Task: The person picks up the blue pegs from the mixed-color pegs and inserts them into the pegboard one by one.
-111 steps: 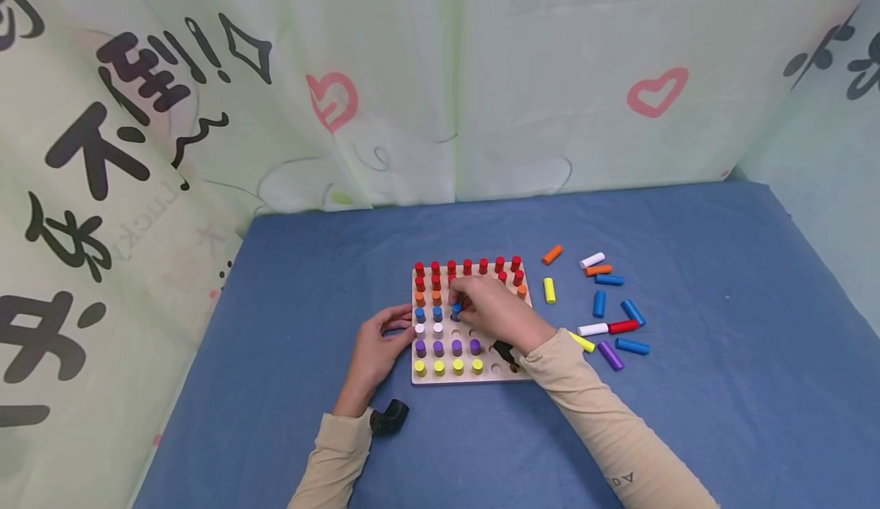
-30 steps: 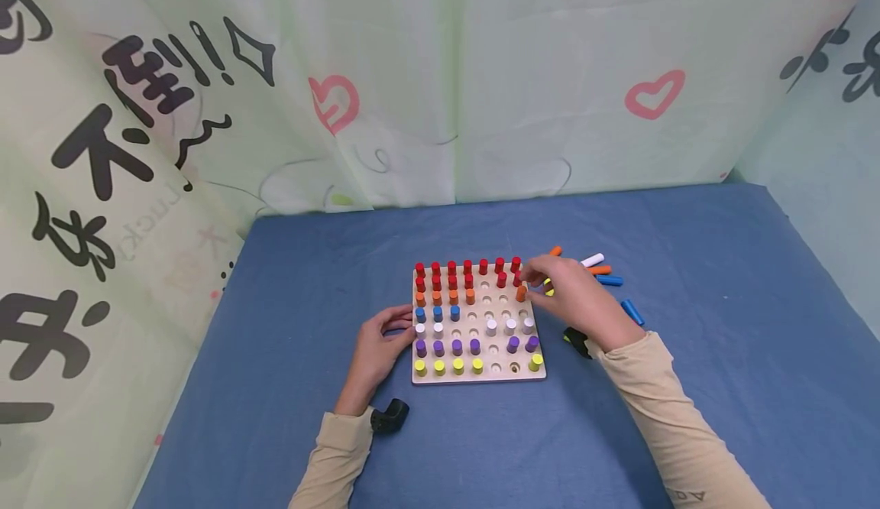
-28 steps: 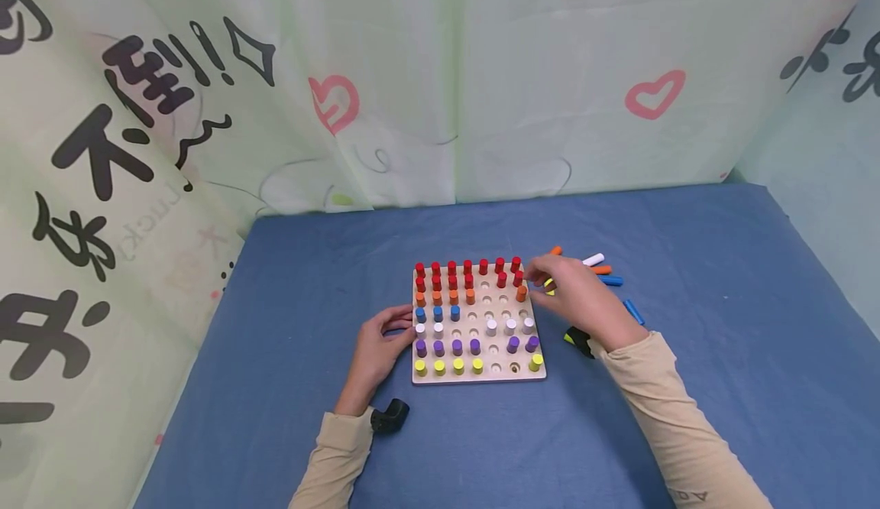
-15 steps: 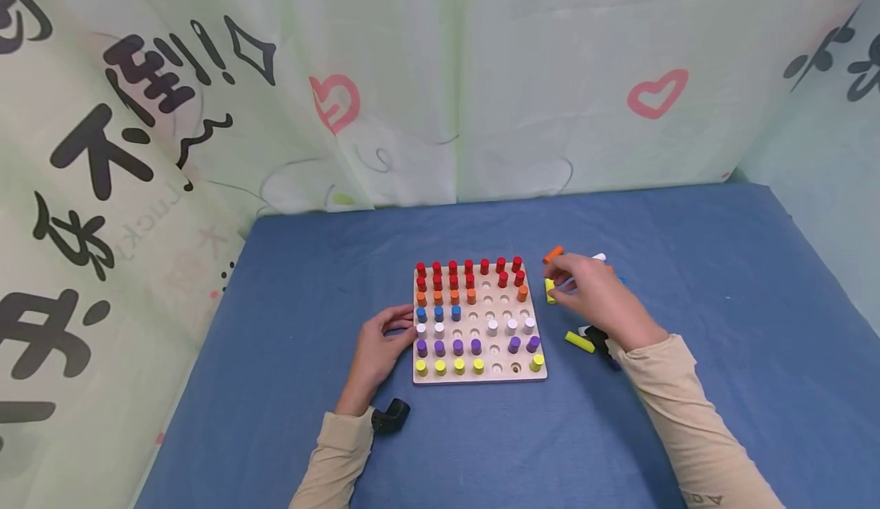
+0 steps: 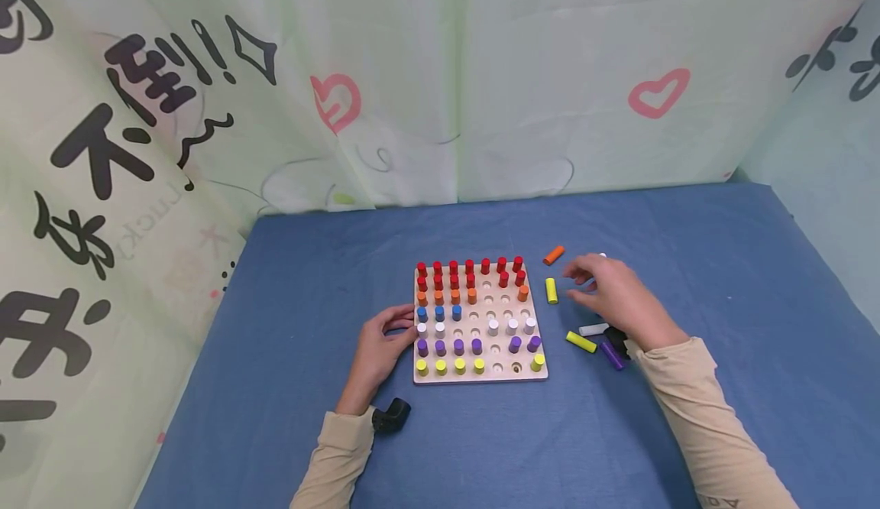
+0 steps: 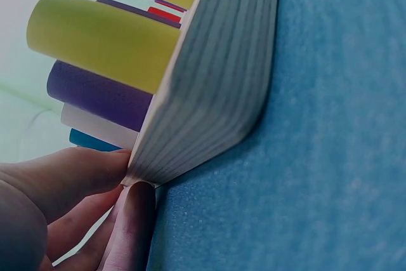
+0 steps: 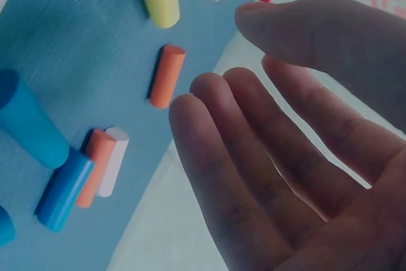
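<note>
A wooden pegboard [image 5: 536, 375] stands in the middle of the blue table, with rows of red, orange, blue, white, purple and yellow pegs upright in it and several bare holes. My left hand [image 5: 380, 345] holds its left edge; the left wrist view shows the thumb [image 6: 95, 163] and fingertips right against the layered side. Over the loose pegs to the right hovers my right hand [image 5: 619, 295], fingers relaxed and apart, nothing between them. An upright-looking blue peg [image 7: 32, 122] and a lying blue peg [image 7: 63, 188] appear in the right wrist view; the hand covers them in the head view.
Two yellow pegs [image 5: 580, 342] lie right of the board, along with an orange peg [image 5: 553, 254], a white peg [image 5: 593, 329] and a purple peg [image 5: 611, 355]. A printed curtain [image 5: 509, 134] hangs behind the table's far edge.
The blue peg the right hand held earlier now stands in the blue row. That hand has since moved right, off the board, past the orange peg at its right side. The left hand stays put.
</note>
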The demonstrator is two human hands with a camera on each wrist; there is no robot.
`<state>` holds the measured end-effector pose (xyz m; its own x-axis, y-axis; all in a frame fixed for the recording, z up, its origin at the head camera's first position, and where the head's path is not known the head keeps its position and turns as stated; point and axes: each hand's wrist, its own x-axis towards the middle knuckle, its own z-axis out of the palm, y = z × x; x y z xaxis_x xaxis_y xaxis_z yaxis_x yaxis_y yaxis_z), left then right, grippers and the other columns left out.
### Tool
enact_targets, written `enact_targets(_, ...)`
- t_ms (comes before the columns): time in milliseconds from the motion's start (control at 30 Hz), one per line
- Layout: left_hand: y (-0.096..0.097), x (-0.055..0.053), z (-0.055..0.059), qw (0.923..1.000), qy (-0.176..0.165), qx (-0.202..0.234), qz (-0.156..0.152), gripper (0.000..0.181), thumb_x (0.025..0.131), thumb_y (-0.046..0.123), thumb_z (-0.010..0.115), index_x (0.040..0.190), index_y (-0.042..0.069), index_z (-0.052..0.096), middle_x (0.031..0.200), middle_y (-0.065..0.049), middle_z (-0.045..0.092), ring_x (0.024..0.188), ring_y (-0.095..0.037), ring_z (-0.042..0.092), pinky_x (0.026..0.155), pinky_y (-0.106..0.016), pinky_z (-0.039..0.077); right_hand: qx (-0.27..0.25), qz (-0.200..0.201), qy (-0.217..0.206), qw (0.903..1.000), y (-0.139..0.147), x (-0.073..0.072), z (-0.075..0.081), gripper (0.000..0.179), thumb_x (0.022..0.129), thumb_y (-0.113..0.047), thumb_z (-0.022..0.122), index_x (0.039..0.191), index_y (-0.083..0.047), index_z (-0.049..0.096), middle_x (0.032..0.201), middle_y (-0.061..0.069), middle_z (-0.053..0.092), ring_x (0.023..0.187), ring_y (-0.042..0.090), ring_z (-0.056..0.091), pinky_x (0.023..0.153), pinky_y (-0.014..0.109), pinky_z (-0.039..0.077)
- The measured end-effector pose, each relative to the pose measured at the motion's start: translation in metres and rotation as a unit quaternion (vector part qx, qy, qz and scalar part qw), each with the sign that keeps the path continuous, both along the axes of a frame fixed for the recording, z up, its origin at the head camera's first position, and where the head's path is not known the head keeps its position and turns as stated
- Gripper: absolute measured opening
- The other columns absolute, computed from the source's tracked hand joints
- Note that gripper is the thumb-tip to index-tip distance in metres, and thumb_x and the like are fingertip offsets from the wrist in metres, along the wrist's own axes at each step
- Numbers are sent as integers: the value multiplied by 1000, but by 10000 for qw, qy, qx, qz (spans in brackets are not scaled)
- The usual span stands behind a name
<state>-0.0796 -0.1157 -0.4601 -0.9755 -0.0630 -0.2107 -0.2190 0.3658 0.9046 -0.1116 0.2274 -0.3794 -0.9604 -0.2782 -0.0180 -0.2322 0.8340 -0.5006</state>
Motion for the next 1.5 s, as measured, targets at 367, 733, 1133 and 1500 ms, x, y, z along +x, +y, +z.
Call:
enact_targets(367,0,0,-1,9999,96,9,-74,40,91,12,72,130,9,64,120,-8,67,104,-20,64,91,-36,57,298,-149,-94,9994,15,-1,-9,31,84,-2,75,113,5,66,111,22,67,102,38,62,89,54,51)
enact_targets(733,0,1,1,9999,86,22,-94,40,91,12,72,130,10,64,120,-7,67,103,-19,64,91,-35,57,406,-262,-189,9987,26,0,-17,39,81,-2,78,116,8,64,116,27,62,108,43,61,93,57,49)
enact_targets(1133,0,1,0,9999,112,29,-70,40,90,11,73,130,9,64,119,-8,67,102,-19,64,90,-34,57,456,-281,-277,9982,35,-1,-23,37,79,0,79,111,10,64,109,27,61,88,36,63,80,52,54)
enact_targets(1500,-2,1,1,10000,36,4,-50,40,90,12,73,130,10,64,119,-7,68,103,-19,64,91,-35,56,335,-291,-325,9985,35,-2,-26,33,78,2,78,107,10,64,104,26,62,90,36,61,79,52,53)
